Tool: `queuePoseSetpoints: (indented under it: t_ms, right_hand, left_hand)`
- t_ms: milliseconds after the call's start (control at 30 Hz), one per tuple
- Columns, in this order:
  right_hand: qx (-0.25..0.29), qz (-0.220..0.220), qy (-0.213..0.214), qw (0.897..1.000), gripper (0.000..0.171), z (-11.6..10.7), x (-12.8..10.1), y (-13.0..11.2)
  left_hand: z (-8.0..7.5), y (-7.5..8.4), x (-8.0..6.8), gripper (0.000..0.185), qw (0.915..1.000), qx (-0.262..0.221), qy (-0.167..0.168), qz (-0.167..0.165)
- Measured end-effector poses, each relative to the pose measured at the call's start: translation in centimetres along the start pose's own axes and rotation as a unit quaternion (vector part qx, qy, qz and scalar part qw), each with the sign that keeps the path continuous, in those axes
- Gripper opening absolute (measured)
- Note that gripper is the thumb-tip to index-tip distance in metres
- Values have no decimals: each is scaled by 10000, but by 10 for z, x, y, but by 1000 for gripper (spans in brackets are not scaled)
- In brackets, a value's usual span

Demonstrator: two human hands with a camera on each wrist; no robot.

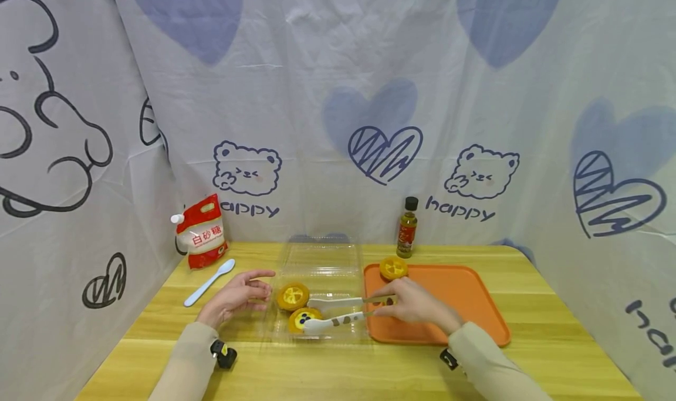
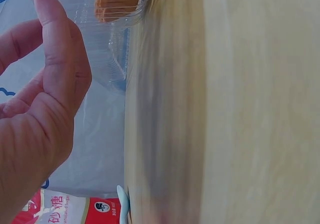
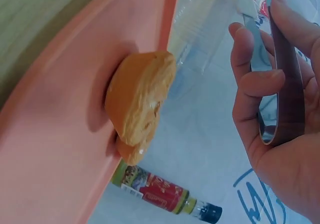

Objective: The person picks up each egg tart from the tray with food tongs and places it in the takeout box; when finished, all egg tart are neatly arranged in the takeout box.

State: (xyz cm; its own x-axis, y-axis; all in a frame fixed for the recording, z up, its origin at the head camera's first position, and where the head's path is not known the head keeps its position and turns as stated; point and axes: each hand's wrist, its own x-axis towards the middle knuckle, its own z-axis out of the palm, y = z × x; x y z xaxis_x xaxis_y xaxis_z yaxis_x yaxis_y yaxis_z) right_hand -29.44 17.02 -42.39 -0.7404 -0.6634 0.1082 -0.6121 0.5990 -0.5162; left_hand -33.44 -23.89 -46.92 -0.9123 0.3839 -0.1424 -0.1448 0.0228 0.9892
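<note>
Egg tarts (image 1: 293, 296) lie two in the clear plastic box (image 1: 322, 266) at table centre; a third tart (image 1: 393, 268) sits on the orange tray (image 1: 465, 295), at the tray's 11 o'clock corner. Reading from the left: a red sugar pouch (image 1: 202, 232) stands at the table's 10 o'clock, with a pale blue spoon (image 1: 209, 282) lying just before it. My left hand (image 1: 236, 298) rests beside the box at its 9 o'clock, fingers straight and relaxed, gripping nothing; the left wrist view shows the thumb (image 2: 60, 63) close to the box wall (image 2: 107, 48), though I cannot tell whether it touches. Next, the white-tipped tongs (image 1: 338, 313) reach into the box from 3 o'clock, their tips at the nearer tart (image 1: 302, 317); whether they already pinch it I cannot tell. My right hand (image 1: 414, 302) grips the tong handles over the tray's left edge, fingers curled round them, as the right wrist view confirms (image 3: 280, 83). Furthest right, an oil bottle (image 1: 407, 227) stands at the tray's 12 o'clock.

Technique, as I judge it: I should steady the light box with the left hand, close the tong tips low on the tart's rim with mild pressure so the pastry does not crumble, and lift level.
</note>
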Motion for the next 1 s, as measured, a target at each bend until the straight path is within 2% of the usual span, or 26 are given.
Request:
queuePoseSetpoints:
  t_ms: [133, 400, 533, 700, 1000]
  right_hand:
    - [5, 75, 52, 10000, 34, 5, 1, -2]
    - [-404, 33, 172, 9990, 36, 9, 6, -9]
    - [-390, -41, 214, 9990, 37, 15, 9, -11]
    - [-215, -107, 247, 9994, 39, 20, 10, -14]
    - [320, 119, 54, 9994, 41, 15, 8, -12]
  left_hand:
    - [0, 0, 0, 59, 10000, -12, -10, 9]
    - [1, 1, 0, 58, 10000, -8, 22, -5]
    - [1, 2, -1, 58, 10000, -24, 49, -27]
    - [2, 2, -1, 58, 10000, -24, 77, -43]
    - [3, 2, -2, 57, 10000, -34, 63, -26]
